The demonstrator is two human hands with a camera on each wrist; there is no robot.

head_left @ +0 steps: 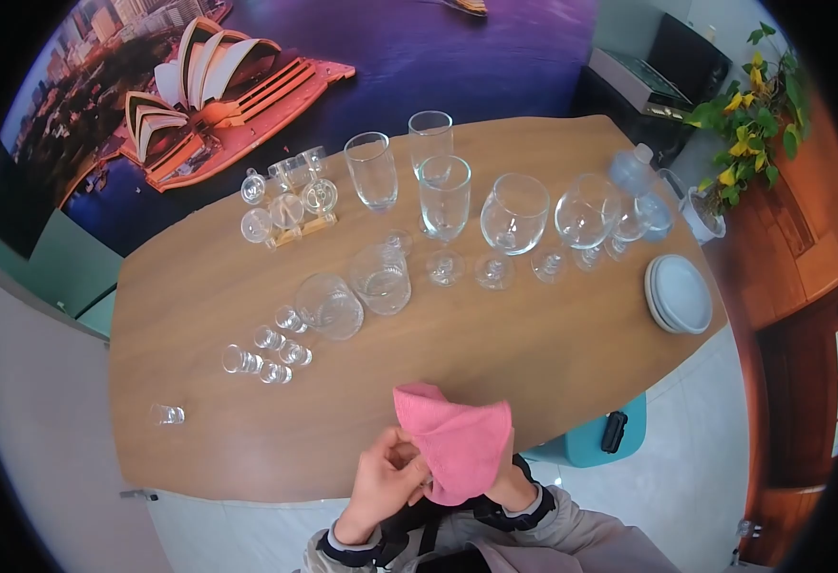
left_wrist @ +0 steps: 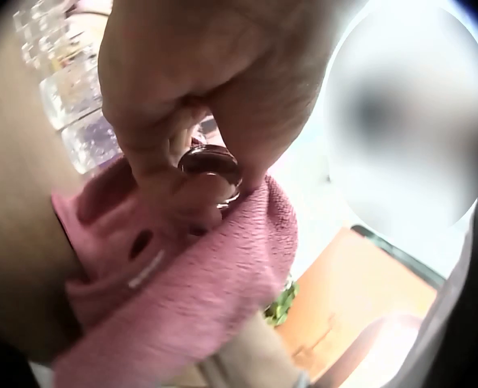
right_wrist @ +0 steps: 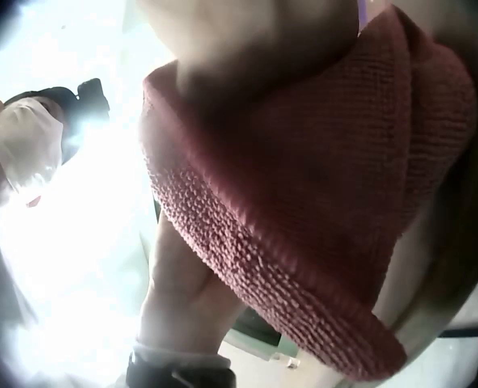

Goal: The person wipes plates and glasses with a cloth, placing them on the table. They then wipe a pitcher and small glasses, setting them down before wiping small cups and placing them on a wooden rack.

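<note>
A pink cloth (head_left: 457,444) is bunched between the two hands near the table's front edge. My left hand (head_left: 387,477) pinches a small clear glass (left_wrist: 212,162) between thumb and fingers; its round rim shows in the left wrist view, and its lower part is hidden in the folds. From the other side my right hand (head_left: 507,485) holds the cloth, which drapes over its fingers and hides them. The right wrist view shows the cloth (right_wrist: 304,202) hanging between both hands, its ribbed edge folded over.
Several small shot glasses (head_left: 295,353) stand left of centre, one shot glass (head_left: 168,414) apart. Behind are a glass pitcher (head_left: 381,282), tall glasses (head_left: 445,201), stemmed goblets (head_left: 514,215) and a rack of small glass mugs (head_left: 290,205). Stacked plates (head_left: 681,294) sit at the right.
</note>
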